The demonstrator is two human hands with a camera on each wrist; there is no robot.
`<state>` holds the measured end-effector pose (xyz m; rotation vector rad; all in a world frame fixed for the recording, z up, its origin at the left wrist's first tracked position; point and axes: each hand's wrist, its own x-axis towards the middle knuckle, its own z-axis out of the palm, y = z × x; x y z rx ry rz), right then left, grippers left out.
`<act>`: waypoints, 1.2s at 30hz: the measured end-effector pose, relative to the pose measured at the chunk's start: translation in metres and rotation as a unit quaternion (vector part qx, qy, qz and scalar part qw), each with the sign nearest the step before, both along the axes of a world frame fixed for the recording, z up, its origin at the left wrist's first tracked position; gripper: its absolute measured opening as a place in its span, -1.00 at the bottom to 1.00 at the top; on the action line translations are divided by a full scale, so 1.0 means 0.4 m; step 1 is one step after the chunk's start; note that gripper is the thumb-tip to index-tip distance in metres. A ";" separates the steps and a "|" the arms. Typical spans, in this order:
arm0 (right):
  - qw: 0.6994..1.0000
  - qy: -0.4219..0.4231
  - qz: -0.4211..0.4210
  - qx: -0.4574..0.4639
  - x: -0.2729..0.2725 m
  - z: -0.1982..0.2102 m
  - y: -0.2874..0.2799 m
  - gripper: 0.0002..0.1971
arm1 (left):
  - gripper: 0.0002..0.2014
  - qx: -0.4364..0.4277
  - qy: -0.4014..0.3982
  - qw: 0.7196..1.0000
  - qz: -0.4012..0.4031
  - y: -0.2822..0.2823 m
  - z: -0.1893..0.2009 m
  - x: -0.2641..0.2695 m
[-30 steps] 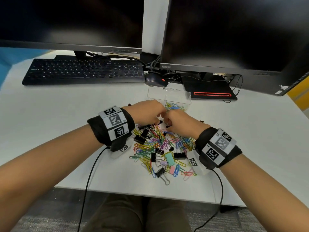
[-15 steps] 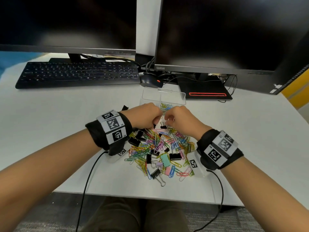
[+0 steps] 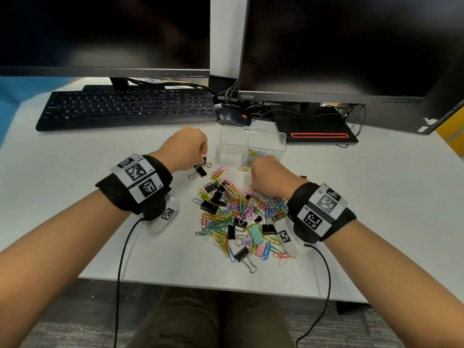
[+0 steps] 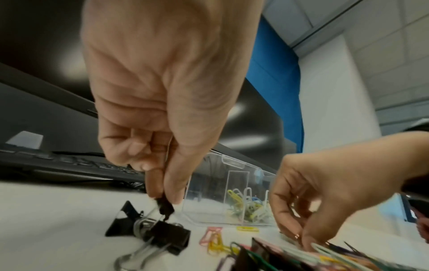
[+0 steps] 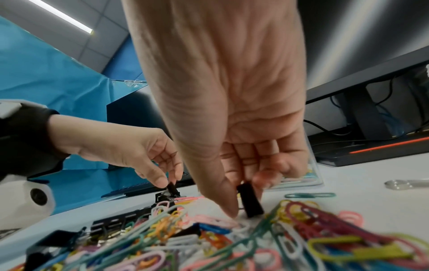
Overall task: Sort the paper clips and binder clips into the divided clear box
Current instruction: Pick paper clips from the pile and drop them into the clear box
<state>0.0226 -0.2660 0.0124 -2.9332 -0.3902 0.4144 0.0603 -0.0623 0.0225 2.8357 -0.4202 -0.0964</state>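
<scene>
Left hand [image 3: 187, 149] at 10 o'clock of the clip pile [image 3: 241, 214], knuckles up, wrist bent down, thumb and forefinger pinched together on a small black binder clip [image 4: 165, 205]. That clip hangs just over two more black binder clips [image 4: 160, 232] lying on the desk [image 3: 75, 172] at 9 o'clock of the box [image 3: 252, 144]; touching them or not, can't tell

Right hand [image 3: 270, 177] at 12 o'clock edge of the pile, back of hand up, fingers pointing down. Thumb and fingers clamped on a black binder clip [image 5: 250, 199], its lower end at the desk surface, thumb tip [image 5: 228, 210] down beside it among paper clips [image 5: 301, 210]. Other fingers curled in behind

Divided clear box sits at 12 o'clock of the pile, just past the right hand, in front of the right monitor [image 3: 351, 46]. Right compartment holds coloured paper clips [image 3: 259, 154]; left compartment looks bare. Pile of mixed coloured paper clips and black binder clips lies between the two wrists, nearer the right one. Keyboard [image 3: 125, 106] and mouse [image 3: 233, 118] at 11 to 12 o'clock, well behind
</scene>
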 end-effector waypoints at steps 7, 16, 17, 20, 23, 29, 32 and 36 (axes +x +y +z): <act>0.976 -0.025 -0.055 0.208 0.002 0.035 -0.065 -0.94 | -0.84 -0.007 -0.013 0.996 -0.086 -0.042 -0.002 -0.048; 0.972 -0.095 -0.171 0.129 0.011 0.024 -0.232 -0.90 | -0.74 0.068 0.136 0.971 -0.183 -0.088 -0.011 -0.087; 0.974 -0.094 -0.163 0.124 0.002 0.026 -0.230 -0.86 | -0.71 0.052 0.150 0.968 -0.195 -0.092 -0.009 -0.090; 0.988 -0.024 -0.123 0.085 -0.046 0.053 -0.201 -0.57 | -0.60 0.018 0.157 0.967 -0.200 -0.092 -0.001 -0.094; 0.978 0.163 -0.131 0.007 -0.104 0.068 -0.187 -0.22 | -0.45 0.042 0.127 0.979 -0.150 -0.069 0.005 -0.088; 0.987 0.135 -0.076 -0.039 -0.125 0.030 -0.129 -0.38 | -0.33 0.102 0.155 0.971 -0.150 -0.068 -0.001 -0.100; 0.997 0.075 -0.007 0.030 -0.099 0.018 -0.101 -0.53 | -0.38 0.066 0.158 0.971 -0.168 -0.094 -0.001 -0.104; 0.996 0.028 -0.037 0.080 -0.073 0.020 -0.107 -0.52 | -0.60 -0.004 0.110 0.985 -0.135 -0.078 0.014 -0.083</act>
